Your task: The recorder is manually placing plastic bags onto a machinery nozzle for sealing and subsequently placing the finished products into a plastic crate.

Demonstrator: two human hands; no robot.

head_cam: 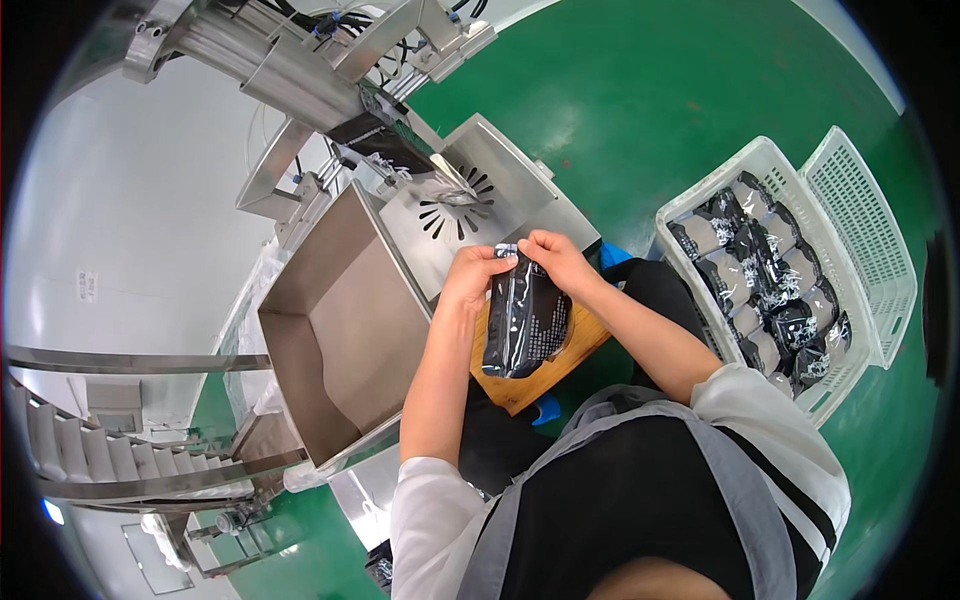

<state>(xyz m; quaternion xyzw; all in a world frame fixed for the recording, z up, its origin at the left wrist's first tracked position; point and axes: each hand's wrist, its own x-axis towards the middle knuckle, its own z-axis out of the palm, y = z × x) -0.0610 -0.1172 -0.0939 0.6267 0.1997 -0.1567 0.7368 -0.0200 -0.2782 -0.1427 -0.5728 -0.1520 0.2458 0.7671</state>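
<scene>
A black plastic pouch (pixel 521 322) with a pale printed pattern hangs upright between both hands. My left hand (pixel 474 277) pinches its top edge at one corner, and my right hand (pixel 556 261) pinches the same edge at the other. Below the pouch lies a wooden board (pixel 510 392), partly covered by it. Beyond the hands, a steel filling machine's spout (pixel 300 82) has another black pouch (pixel 394 146) at its end, above a steel tray with a slotted drain (pixel 456 202).
An open steel bin (pixel 367 307) stands at the left of the hands. At the right, a white plastic crate (pixel 671 217) holds several filled pouches (pixel 780 255), with a perforated lid (pixel 862 232) leaning beside it. Steel rails and a roller conveyor (pixel 112 457) lie at the far left.
</scene>
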